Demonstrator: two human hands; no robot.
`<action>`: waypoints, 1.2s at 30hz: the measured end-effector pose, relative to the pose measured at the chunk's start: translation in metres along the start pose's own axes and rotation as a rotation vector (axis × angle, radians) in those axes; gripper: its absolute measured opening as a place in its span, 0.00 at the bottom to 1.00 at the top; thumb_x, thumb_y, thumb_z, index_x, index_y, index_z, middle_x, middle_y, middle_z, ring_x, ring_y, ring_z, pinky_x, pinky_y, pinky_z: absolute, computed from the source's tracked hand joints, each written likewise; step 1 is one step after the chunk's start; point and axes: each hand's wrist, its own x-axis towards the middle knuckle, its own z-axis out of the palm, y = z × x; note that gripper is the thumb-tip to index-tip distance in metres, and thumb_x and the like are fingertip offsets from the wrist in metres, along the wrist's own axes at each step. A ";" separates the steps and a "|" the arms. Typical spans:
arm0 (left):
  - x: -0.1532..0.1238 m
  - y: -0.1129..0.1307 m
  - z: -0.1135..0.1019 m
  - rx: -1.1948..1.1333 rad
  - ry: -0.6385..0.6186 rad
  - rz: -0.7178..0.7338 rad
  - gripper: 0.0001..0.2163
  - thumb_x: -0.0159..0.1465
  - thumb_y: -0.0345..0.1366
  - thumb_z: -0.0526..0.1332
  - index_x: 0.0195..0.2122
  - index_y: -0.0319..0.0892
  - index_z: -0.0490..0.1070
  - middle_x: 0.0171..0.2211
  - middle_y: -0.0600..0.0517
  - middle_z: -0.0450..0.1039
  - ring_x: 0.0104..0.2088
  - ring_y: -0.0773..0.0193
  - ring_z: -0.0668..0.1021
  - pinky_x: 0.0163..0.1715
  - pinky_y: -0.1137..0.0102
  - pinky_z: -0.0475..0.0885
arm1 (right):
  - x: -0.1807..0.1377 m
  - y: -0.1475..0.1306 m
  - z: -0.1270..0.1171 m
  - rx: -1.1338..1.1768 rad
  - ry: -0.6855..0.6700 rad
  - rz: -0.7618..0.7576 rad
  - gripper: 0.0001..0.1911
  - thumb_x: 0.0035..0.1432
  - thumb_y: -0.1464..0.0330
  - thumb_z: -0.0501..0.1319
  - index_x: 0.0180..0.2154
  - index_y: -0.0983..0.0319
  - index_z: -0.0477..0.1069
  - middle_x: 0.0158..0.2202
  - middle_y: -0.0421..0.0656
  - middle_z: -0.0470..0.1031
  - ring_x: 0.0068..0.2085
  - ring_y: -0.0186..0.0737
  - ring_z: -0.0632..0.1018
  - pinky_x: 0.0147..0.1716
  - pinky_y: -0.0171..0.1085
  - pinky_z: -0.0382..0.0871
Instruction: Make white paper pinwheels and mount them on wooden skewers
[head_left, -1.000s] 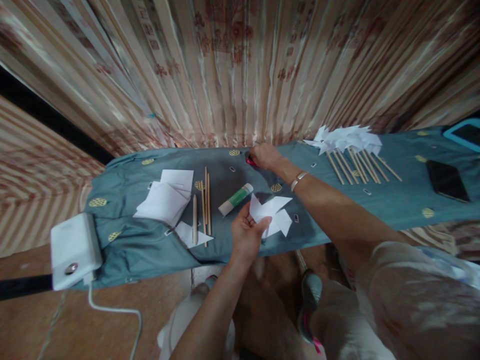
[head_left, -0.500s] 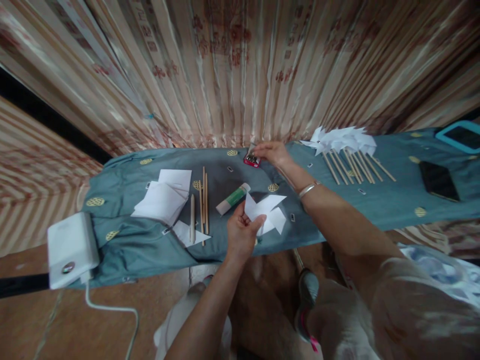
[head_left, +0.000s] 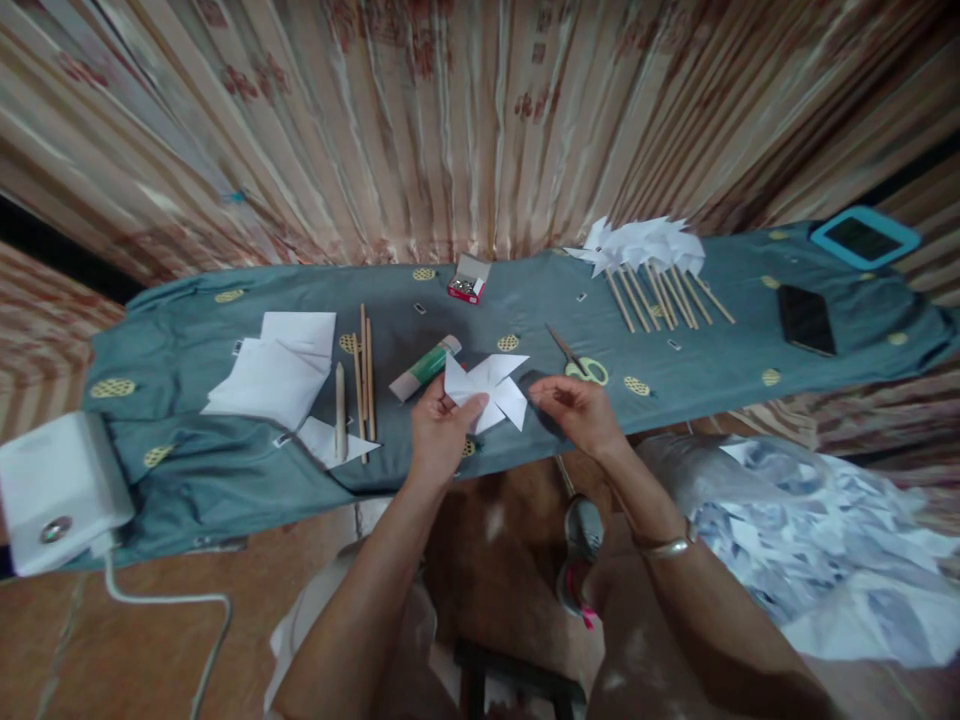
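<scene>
Curtain (head_left: 465, 130) behind teal cloth (head_left: 525, 300); left hand (head_left: 437, 435) pinches paper pinwheel (head_left: 487, 377); right hand (head_left: 583, 412) beside it, cannot tell whether gripping anything

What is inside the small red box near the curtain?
Small shiny pieces show inside the open red box, its flap raised. They are too small to identify, and whatever lies beneath the top ones is covered.
</scene>
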 end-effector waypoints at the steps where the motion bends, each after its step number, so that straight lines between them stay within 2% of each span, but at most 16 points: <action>1: 0.000 -0.001 0.001 -0.007 -0.006 0.003 0.23 0.38 0.34 0.76 0.37 0.39 0.75 0.28 0.54 0.81 0.27 0.67 0.79 0.33 0.72 0.74 | -0.005 0.000 0.001 -0.106 -0.023 -0.025 0.07 0.52 0.63 0.62 0.31 0.58 0.77 0.27 0.40 0.80 0.28 0.39 0.77 0.31 0.37 0.70; 4: 0.000 -0.005 0.004 -0.015 -0.026 0.010 0.22 0.39 0.33 0.76 0.36 0.39 0.75 0.29 0.54 0.81 0.28 0.66 0.79 0.34 0.72 0.74 | -0.011 -0.005 0.001 -0.395 -0.085 -0.094 0.08 0.56 0.69 0.57 0.32 0.57 0.76 0.29 0.40 0.79 0.30 0.38 0.77 0.33 0.36 0.68; 7: 0.001 -0.009 0.007 0.008 -0.039 0.011 0.23 0.40 0.34 0.76 0.37 0.39 0.75 0.30 0.53 0.81 0.29 0.65 0.80 0.35 0.70 0.74 | -0.011 -0.007 -0.001 -0.588 -0.125 -0.161 0.10 0.57 0.73 0.55 0.34 0.58 0.75 0.33 0.42 0.80 0.34 0.40 0.78 0.37 0.36 0.68; 11: 0.001 -0.013 0.010 0.024 -0.039 0.010 0.23 0.40 0.34 0.76 0.39 0.39 0.75 0.31 0.53 0.81 0.29 0.65 0.79 0.35 0.70 0.73 | -0.014 -0.011 -0.003 -0.762 -0.151 -0.203 0.11 0.58 0.74 0.54 0.37 0.60 0.74 0.35 0.47 0.79 0.39 0.44 0.78 0.41 0.37 0.67; 16: 0.001 -0.018 0.014 0.002 -0.074 0.023 0.22 0.40 0.34 0.76 0.37 0.39 0.76 0.29 0.54 0.80 0.27 0.67 0.79 0.33 0.72 0.73 | -0.020 -0.015 -0.003 -0.866 -0.147 -0.191 0.11 0.58 0.76 0.53 0.36 0.61 0.73 0.36 0.51 0.79 0.40 0.46 0.78 0.41 0.38 0.66; 19: 0.001 -0.020 0.014 -0.014 -0.073 0.029 0.21 0.41 0.34 0.76 0.37 0.39 0.76 0.29 0.53 0.81 0.27 0.67 0.79 0.33 0.72 0.74 | -0.021 -0.012 -0.010 -0.791 -0.124 -0.154 0.10 0.58 0.75 0.54 0.33 0.60 0.73 0.34 0.48 0.79 0.37 0.45 0.77 0.40 0.38 0.67; 22: 0.002 -0.022 0.014 -0.016 -0.065 0.041 0.22 0.40 0.34 0.76 0.37 0.39 0.76 0.30 0.53 0.81 0.29 0.66 0.80 0.35 0.71 0.74 | -0.020 -0.007 -0.022 -0.462 -0.054 -0.071 0.06 0.57 0.72 0.57 0.32 0.58 0.72 0.33 0.44 0.79 0.34 0.42 0.78 0.39 0.38 0.69; 24: 0.001 -0.022 0.015 -0.014 -0.063 0.045 0.22 0.39 0.34 0.77 0.37 0.39 0.76 0.31 0.53 0.81 0.31 0.64 0.80 0.36 0.70 0.74 | -0.021 -0.008 -0.028 -0.175 -0.028 -0.067 0.04 0.58 0.67 0.59 0.31 0.57 0.72 0.42 0.45 0.80 0.41 0.41 0.79 0.43 0.40 0.71; 26: 0.000 -0.023 0.017 -0.014 -0.065 0.038 0.23 0.39 0.34 0.77 0.37 0.39 0.76 0.32 0.53 0.81 0.31 0.64 0.80 0.36 0.70 0.75 | -0.023 -0.012 -0.030 0.002 -0.059 -0.096 0.05 0.57 0.64 0.62 0.30 0.57 0.73 0.54 0.46 0.75 0.53 0.43 0.76 0.51 0.42 0.69; 28: -0.002 -0.023 0.020 -0.014 -0.080 0.023 0.22 0.39 0.34 0.76 0.37 0.39 0.76 0.30 0.53 0.81 0.29 0.65 0.80 0.34 0.71 0.75 | -0.026 -0.016 -0.026 0.067 -0.117 -0.109 0.06 0.56 0.62 0.64 0.30 0.57 0.74 0.58 0.45 0.71 0.60 0.45 0.72 0.56 0.44 0.66; 31: -0.005 -0.024 0.023 -0.005 -0.119 0.007 0.20 0.40 0.34 0.76 0.36 0.39 0.76 0.29 0.54 0.81 0.27 0.66 0.79 0.32 0.72 0.74 | -0.029 -0.018 -0.016 0.113 -0.166 -0.117 0.05 0.55 0.63 0.65 0.29 0.56 0.74 0.50 0.45 0.77 0.63 0.45 0.68 0.59 0.46 0.63; 33: -0.006 -0.026 0.023 0.009 -0.125 0.010 0.20 0.41 0.34 0.76 0.36 0.40 0.76 0.30 0.54 0.81 0.27 0.66 0.79 0.31 0.73 0.74 | -0.030 -0.016 -0.010 0.093 -0.152 -0.115 0.03 0.56 0.65 0.65 0.30 0.56 0.74 0.45 0.44 0.79 0.63 0.45 0.68 0.61 0.46 0.60; 36: -0.005 -0.028 0.023 0.029 -0.118 0.009 0.21 0.41 0.35 0.76 0.37 0.40 0.76 0.31 0.53 0.81 0.28 0.66 0.80 0.31 0.73 0.74 | -0.030 -0.013 -0.005 0.039 -0.113 -0.112 0.02 0.56 0.66 0.64 0.31 0.56 0.75 0.50 0.44 0.77 0.63 0.45 0.68 0.62 0.47 0.58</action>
